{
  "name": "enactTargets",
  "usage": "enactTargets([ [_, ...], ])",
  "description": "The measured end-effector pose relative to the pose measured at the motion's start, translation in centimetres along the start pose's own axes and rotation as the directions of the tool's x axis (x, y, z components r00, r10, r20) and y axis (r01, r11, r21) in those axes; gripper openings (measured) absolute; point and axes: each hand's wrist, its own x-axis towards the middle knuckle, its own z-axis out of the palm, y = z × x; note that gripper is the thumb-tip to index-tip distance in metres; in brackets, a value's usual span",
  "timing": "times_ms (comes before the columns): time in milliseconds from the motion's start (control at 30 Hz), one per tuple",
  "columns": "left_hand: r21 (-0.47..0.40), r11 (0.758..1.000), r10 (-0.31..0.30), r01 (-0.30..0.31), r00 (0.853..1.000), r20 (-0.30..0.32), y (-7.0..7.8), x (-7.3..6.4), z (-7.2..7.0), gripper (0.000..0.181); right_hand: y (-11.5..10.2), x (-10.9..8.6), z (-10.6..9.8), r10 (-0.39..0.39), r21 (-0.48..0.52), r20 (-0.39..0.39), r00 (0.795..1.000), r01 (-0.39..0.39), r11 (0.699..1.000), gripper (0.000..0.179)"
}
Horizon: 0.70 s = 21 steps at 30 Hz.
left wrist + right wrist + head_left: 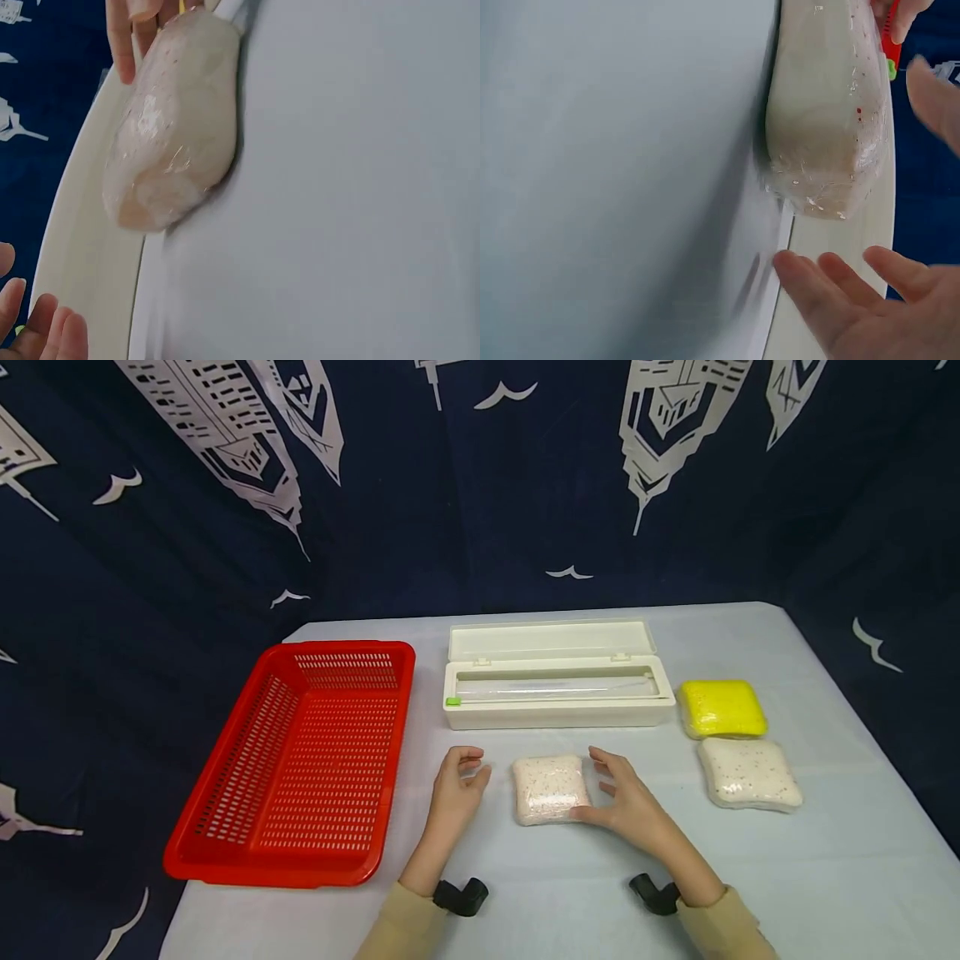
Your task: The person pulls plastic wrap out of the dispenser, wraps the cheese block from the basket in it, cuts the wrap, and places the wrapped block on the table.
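A white, red-speckled, cushion-shaped block (551, 789) wrapped in clear film lies on the table between both hands. The left hand (457, 785) is held to its left, apart from it, with fingers loosely bent and nothing in them. On the other side, the right hand (626, 802) has its thumb by the block's near right corner; whether it touches is unclear. In the right wrist view the right fingers (840, 300) are spread and clear of the wrapped block (825, 112). Behind the block stands a white cling film dispenser (558, 714), lid raised, film visible inside.
To the left sits a red perforated plastic basket (393, 760). At the right, a yellow wrapped block (722, 708) lies just behind another white speckled block (750, 774). A green slider (453, 702) is on the dispenser's left end. Dark printed cloth (480, 527) hangs behind the table.
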Motion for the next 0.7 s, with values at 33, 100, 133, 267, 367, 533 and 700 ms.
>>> enactTargets([
  [33,-0.006,1.0,-0.002,0.002,1.0,-0.022,0.1,0.1,-0.2,0.023,-0.1,0.1,0.0,-0.011,-0.018,0.022,1.0,0.011,1.0,0.099],
  [100,-0.014,1.0,-0.011,0.01,0.999,-0.048,0.1,0.1,-0.5,0.024,-0.3,0.3,0.3,-0.031,-0.059,0.055,0.998,0.035,0.998,0.106],
  [133,-0.012,1.0,-0.011,0.01,0.998,-0.055,0.1,0.1,-0.6,0.024,-0.5,0.4,0.4,-0.031,-0.072,0.066,0.997,0.036,0.997,0.108],
  [267,-0.006,1.0,-0.017,0.016,0.998,-0.053,-0.1,-0.1,-0.7,0.022,-1.3,0.9,1.1,-0.037,-0.136,0.088,0.995,0.049,0.99,0.111],
  [367,0.001,1.0,-0.02,0.02,0.999,-0.051,-0.3,-0.3,-0.6,0.022,-1.6,1.2,1.6,-0.02,-0.19,0.085,0.996,0.036,0.981,0.109],
  [533,-0.003,1.0,-0.015,0.014,0.998,-0.053,-0.4,-0.4,-0.6,0.021,-1.8,1.3,1.8,-0.013,-0.244,0.049,0.999,0.025,0.969,0.105],
  [700,0.001,1.0,-0.007,0.007,0.999,-0.053,-0.2,-0.5,-0.7,0.021,-1.8,1.3,1.9,-0.031,-0.26,0.019,0.999,0.035,0.965,0.101],
])
